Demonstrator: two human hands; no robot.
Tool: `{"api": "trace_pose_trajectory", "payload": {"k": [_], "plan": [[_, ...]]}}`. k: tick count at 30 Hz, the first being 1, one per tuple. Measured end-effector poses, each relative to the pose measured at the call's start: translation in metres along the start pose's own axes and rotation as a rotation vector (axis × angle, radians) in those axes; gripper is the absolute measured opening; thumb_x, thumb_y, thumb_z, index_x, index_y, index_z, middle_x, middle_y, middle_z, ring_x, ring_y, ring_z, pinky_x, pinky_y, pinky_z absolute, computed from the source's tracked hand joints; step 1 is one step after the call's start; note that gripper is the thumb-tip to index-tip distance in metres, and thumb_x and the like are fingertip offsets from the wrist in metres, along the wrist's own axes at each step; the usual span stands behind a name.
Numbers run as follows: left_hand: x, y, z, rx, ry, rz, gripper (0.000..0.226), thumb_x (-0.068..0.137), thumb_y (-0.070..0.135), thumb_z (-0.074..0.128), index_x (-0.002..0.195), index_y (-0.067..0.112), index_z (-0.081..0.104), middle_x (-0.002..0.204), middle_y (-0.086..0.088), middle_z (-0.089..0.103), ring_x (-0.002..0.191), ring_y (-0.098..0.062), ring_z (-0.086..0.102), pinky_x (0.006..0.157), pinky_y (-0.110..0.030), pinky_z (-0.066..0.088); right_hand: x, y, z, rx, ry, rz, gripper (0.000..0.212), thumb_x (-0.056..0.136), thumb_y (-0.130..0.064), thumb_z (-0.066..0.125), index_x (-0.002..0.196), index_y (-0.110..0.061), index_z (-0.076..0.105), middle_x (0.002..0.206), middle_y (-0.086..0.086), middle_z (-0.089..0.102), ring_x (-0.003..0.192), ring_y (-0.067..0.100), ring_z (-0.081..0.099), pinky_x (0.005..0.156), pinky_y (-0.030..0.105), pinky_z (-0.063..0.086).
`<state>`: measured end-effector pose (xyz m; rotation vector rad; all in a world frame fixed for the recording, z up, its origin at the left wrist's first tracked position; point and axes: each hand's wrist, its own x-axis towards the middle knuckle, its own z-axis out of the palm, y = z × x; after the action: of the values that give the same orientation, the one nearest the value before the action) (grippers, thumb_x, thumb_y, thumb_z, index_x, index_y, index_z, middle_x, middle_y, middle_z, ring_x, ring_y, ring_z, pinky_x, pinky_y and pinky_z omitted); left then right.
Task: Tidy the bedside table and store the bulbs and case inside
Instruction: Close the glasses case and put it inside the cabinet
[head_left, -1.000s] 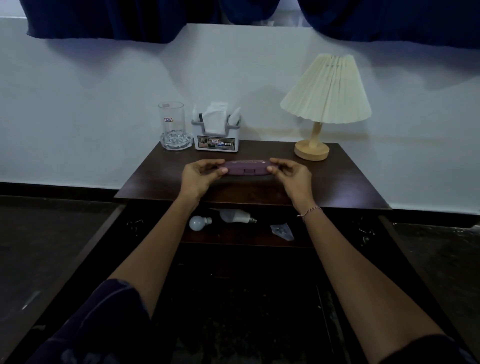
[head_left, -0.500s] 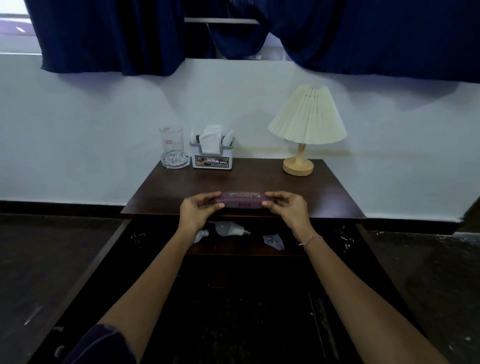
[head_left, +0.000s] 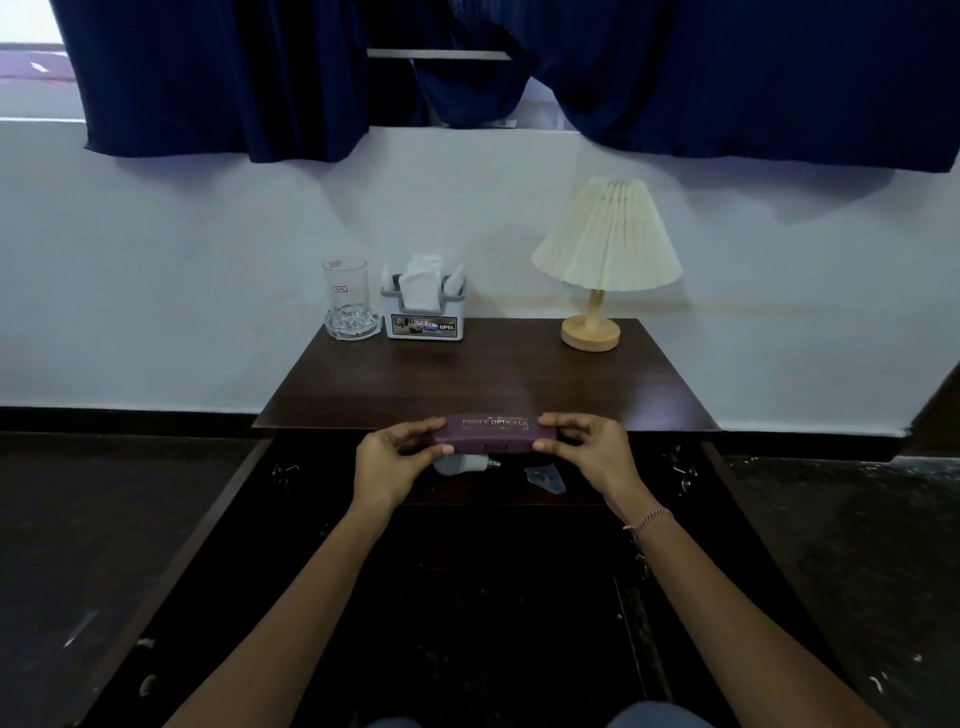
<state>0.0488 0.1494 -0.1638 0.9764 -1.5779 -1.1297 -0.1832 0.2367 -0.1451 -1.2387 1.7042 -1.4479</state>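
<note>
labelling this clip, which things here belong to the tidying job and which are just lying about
Job: purple case, pinched at its ends by left hand and right hand; bulb on the shelf below; bedside table.
Lying about: glass mug, tissue holder, lamp.

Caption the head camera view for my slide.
Left hand and right hand hold a maroon glasses case at the open bedside table, a bulb inside.
</note>
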Motion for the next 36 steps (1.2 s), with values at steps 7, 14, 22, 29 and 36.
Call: {"api": "trace_pose_trajectory", "payload": {"k": [7, 14, 22, 29, 36], "plan": [[-0.024, -0.039, 0.009, -0.040, -0.004, -0.061, 0.038, 0.063, 0.007, 0.081, 0.088, 0.034, 0.072, 0.097, 0.009, 0.071, 0.088, 0.003, 0.068, 0.079, -0.006, 0.050, -0.019, 0.035, 0.001, -0.027, -0.014, 0.012, 0.032, 0.060, -0.009, 0.084, 0.081, -0.028, 0.070, 0.103, -0.001, 0.069, 0.099, 0.012, 0.064, 0.080, 0.009, 0.050], [-0.024, -0.079, 0.037, -0.025, -0.083, -0.116, 0.038, 0.062, 0.001, 0.081, 0.090, 0.026, 0.072, 0.091, 0.006, 0.072, 0.085, 0.000, 0.069, 0.079, -0.009, 0.052, -0.016, 0.084, -0.006, -0.110, -0.073, 0.166, 0.037, 0.063, -0.006, 0.082, 0.097, -0.014, 0.070, 0.115, 0.007, 0.065, 0.110, 0.024, 0.059, 0.094, 0.035, 0.052], [-0.004, -0.107, 0.068, 0.197, -0.134, -0.154, 0.038, 0.065, 0.008, 0.082, 0.101, 0.017, 0.072, 0.102, 0.005, 0.069, 0.092, -0.009, 0.064, 0.084, -0.020, 0.052, 0.001, 0.120, -0.008, -0.157, -0.028, 0.242, 0.039, 0.066, -0.002, 0.079, 0.103, -0.009, 0.069, 0.122, 0.014, 0.061, 0.115, 0.028, 0.057, 0.098, 0.043, 0.049], [0.008, -0.117, 0.085, 0.277, -0.178, -0.193, 0.037, 0.066, 0.004, 0.080, 0.101, 0.016, 0.072, 0.097, 0.008, 0.068, 0.084, 0.002, 0.061, 0.073, -0.002, 0.046, 0.014, 0.136, -0.009, -0.178, -0.003, 0.249, 0.039, 0.066, 0.000, 0.079, 0.103, -0.008, 0.069, 0.118, 0.010, 0.064, 0.112, 0.023, 0.058, 0.091, 0.025, 0.046], [0.016, -0.124, 0.109, 0.296, -0.176, -0.202, 0.028, 0.070, 0.002, 0.077, 0.096, 0.013, 0.073, 0.093, 0.007, 0.069, 0.081, -0.001, 0.062, 0.067, 0.001, 0.043, 0.026, 0.153, -0.021, -0.119, 0.070, 0.279, 0.040, 0.063, 0.013, 0.075, 0.100, 0.001, 0.068, 0.120, 0.018, 0.062, 0.114, 0.033, 0.055, 0.094, 0.033, 0.045]]}}
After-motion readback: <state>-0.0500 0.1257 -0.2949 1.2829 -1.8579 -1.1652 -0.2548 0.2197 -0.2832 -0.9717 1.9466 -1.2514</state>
